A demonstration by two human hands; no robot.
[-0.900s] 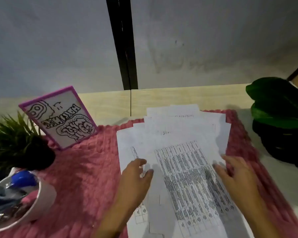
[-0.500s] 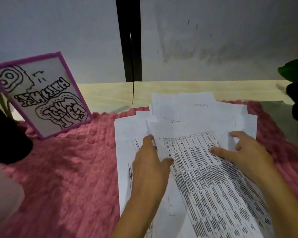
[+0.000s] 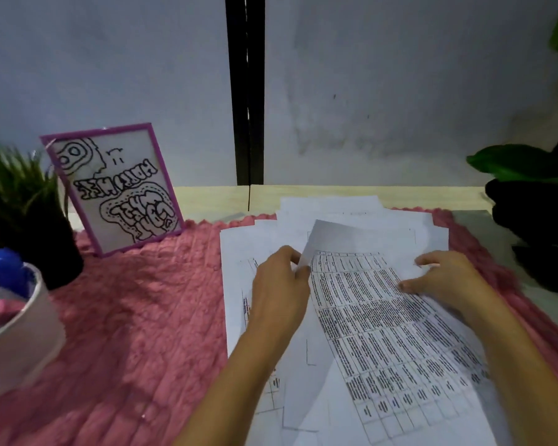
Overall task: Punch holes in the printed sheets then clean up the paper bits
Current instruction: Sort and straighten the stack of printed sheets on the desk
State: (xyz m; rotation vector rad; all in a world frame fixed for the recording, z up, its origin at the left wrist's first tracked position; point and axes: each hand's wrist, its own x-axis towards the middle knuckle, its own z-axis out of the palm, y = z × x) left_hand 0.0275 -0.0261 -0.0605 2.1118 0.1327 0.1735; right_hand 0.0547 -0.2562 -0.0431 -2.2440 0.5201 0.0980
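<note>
Loose printed sheets (image 3: 361,217) lie fanned over the right half of the pink mat (image 3: 142,317), overhanging its far edge. The left hand (image 3: 279,291) pinches the far left corner of the top sheet (image 3: 387,336) between thumb and fingers, and the corner is lifted. The right hand (image 3: 448,280) rests at that sheet's right edge, thumb on the print and fingers bent; whether it grips cannot be determined. A framed drawing (image 3: 120,188) stands near the mat's far left corner.
</note>
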